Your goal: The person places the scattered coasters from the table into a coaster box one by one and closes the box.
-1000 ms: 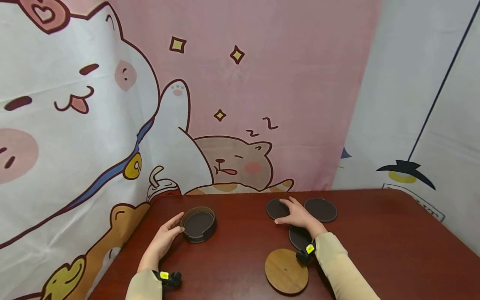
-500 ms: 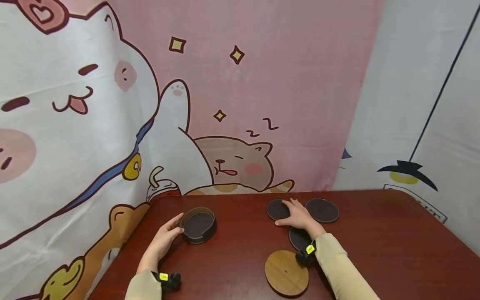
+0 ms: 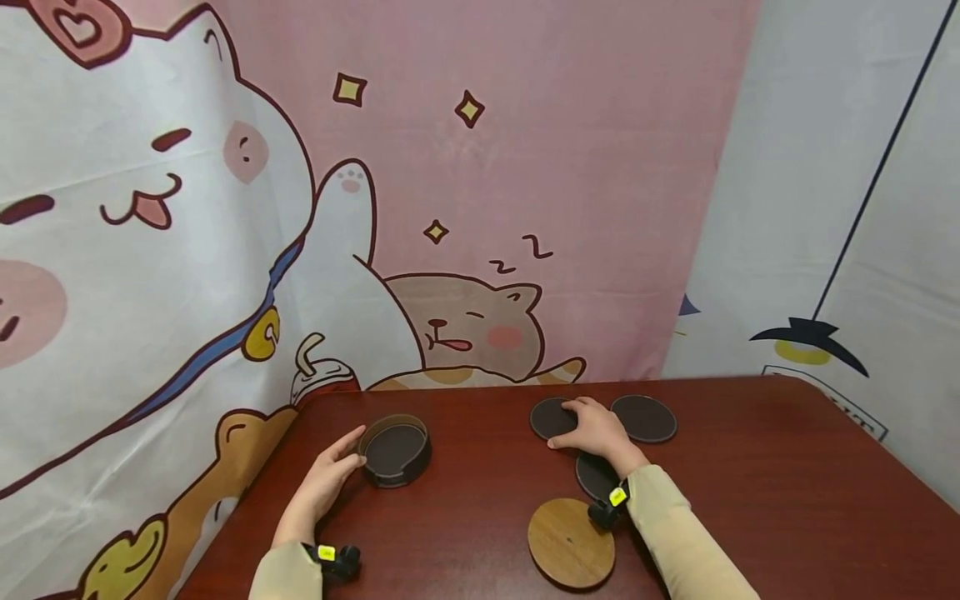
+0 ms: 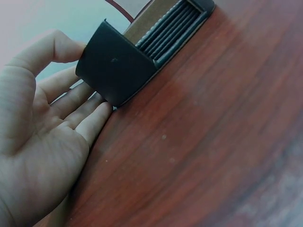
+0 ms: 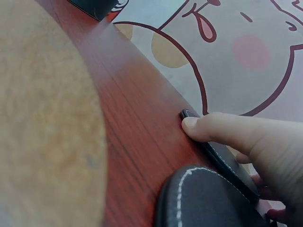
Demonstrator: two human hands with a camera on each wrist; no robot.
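Observation:
My left hand [image 3: 324, 473] is at the left side of a round black coaster holder [image 3: 394, 477], thumb and fingers curved against its wall. Several dark coasters [image 4: 171, 29] show stacked through the slot of the holder in the left wrist view. My right hand [image 3: 596, 429] grips a round black coaster [image 3: 550, 419] lying at the back of the table, its thumb on the near edge and its fingers at the far side. In the right wrist view the thumb touches that coaster's rim; the other fingertips are partly hidden. A second coaster [image 5: 213, 201] with white stitching lies below the hand.
A third black coaster [image 3: 645, 419] lies right of my right hand. A round wooden disc [image 3: 572, 546] is nearer, beside the right wrist camera [image 3: 604, 513]. The red-brown table [image 3: 450, 533] ends at a cartoon-printed curtain [image 3: 570, 167] behind.
The right hand's fingers have drawn in slightly around the coaster. The left hand and the holder keep their places; the head view shifts a little.

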